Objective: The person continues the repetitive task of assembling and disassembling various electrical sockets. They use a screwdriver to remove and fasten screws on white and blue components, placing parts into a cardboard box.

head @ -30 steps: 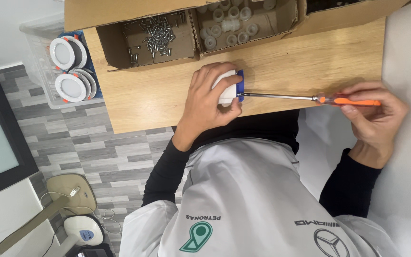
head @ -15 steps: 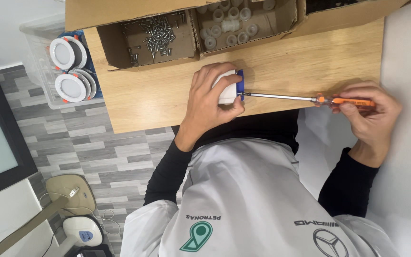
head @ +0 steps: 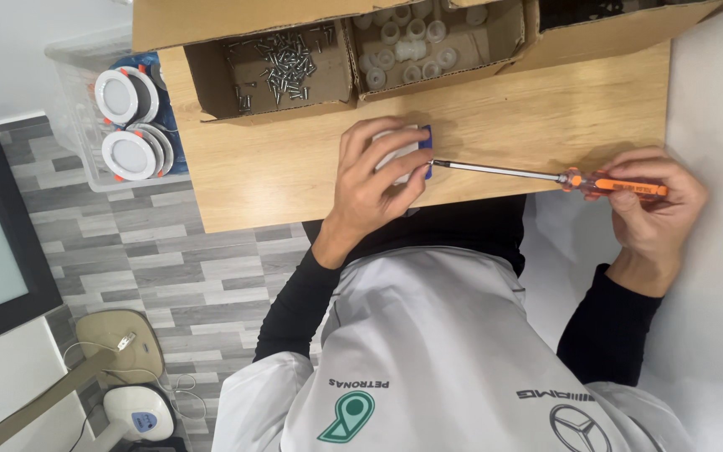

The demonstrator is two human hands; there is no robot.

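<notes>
The left hand [head: 374,180] curled around a small white-and-blue fitting [head: 412,151] on the wooden table [head: 294,180]. The right hand [head: 650,205] pinched the orange screwdriver [head: 546,176] by its handle; its shaft lay level between the hands, tip pointing at the fitting. Beyond the left hand sat a cardboard box of screws [head: 282,63].

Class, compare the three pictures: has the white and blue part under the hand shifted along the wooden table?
No. The white and blue part, under the left hand, sits at one spot below the cardboard box of screws.

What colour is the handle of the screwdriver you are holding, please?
Orange, with a dark band near the shaft; the screwdriver handle shows in the head view, in the right hand.
</notes>
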